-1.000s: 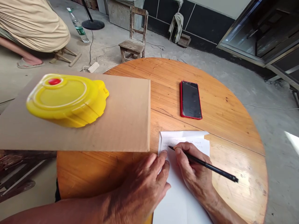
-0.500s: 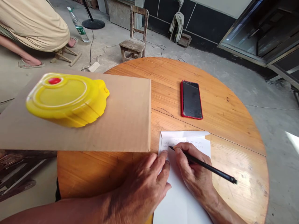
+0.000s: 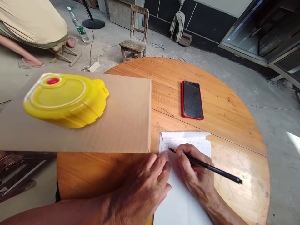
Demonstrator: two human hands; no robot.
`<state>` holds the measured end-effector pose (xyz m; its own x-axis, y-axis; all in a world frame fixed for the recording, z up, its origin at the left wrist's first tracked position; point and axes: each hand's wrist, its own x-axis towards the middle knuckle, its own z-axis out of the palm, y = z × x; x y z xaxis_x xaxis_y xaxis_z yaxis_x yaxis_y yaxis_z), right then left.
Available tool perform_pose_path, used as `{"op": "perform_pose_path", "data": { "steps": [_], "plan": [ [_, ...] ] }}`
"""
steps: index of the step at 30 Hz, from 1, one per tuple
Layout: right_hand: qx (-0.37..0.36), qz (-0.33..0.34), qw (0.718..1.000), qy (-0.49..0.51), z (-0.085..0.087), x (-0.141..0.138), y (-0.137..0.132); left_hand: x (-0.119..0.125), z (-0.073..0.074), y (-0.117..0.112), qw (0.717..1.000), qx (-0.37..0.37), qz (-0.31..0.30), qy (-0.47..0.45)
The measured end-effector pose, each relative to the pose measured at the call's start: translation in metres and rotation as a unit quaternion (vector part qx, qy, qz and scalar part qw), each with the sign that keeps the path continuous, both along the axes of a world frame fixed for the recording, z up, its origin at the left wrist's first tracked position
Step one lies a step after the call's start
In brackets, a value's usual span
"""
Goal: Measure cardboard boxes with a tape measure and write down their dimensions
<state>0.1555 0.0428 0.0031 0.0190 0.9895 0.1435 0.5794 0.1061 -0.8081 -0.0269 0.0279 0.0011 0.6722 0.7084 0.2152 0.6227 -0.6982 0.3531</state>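
Between the finger and thumb of my right hand (image 3: 199,168) is a black pen (image 3: 213,168), slanting down to the left with its tip at the handwriting. White paper (image 3: 180,200) lies under that hand on the table, folded at its top edge, with rows of small written characters near the top. My left hand (image 3: 152,178) rests flat with its fingers stretched out, the fingertips on the paper's left edge. It holds nothing. Part of the writing is hidden behind my right hand.
A cardboard box (image 3: 126,125) bearing a yellow plastic case (image 3: 65,97) with a red button covers the left of the round wooden table (image 3: 222,109). Beyond the paper lies a red-cased phone (image 3: 192,100). A wooden chair (image 3: 133,45), a water bottle (image 3: 79,26) and a seated person's foot (image 3: 32,61) are further off.
My right hand and the pen have shifted slightly, the pen's back end moving right and its tip a little lower. My left hand stays put. The seated person's cloth has shifted.
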Motion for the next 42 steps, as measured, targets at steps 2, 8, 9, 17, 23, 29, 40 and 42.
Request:
{"op": "perform_pose_path", "data": {
  "steps": [2,8,9,17,23,29,40,42],
  "plan": [
    [0.010,-0.031,0.999,0.031,-0.001,0.001,-0.002,0.000,0.001,-0.001,1.000,-0.007,0.000,0.003],
    [0.033,-0.060,0.989,0.129,-0.004,0.001,-0.002,0.000,-0.002,-0.003,0.999,-0.042,0.008,0.012],
    [0.038,-0.063,0.987,0.141,-0.004,0.001,-0.001,0.000,-0.002,-0.003,0.999,-0.045,0.006,0.012],
    [0.045,-0.082,0.969,0.229,0.016,0.004,0.009,0.007,0.005,-0.002,0.998,-0.043,0.016,0.032],
    [-0.008,-0.014,0.996,0.087,0.047,0.022,-0.015,0.014,0.008,-0.012,0.997,-0.019,0.042,0.069],
    [0.005,-0.024,0.992,-0.126,0.028,0.045,-0.088,0.016,0.003,-0.032,0.990,-0.018,0.140,0.024],
    [0.054,-0.046,0.990,-0.122,-0.004,0.047,-0.103,0.033,-0.010,-0.066,0.978,0.020,0.210,-0.004],
    [0.058,-0.047,0.991,-0.115,-0.005,0.048,-0.103,0.032,-0.014,-0.066,0.977,0.044,0.208,-0.014]
  ]
}}
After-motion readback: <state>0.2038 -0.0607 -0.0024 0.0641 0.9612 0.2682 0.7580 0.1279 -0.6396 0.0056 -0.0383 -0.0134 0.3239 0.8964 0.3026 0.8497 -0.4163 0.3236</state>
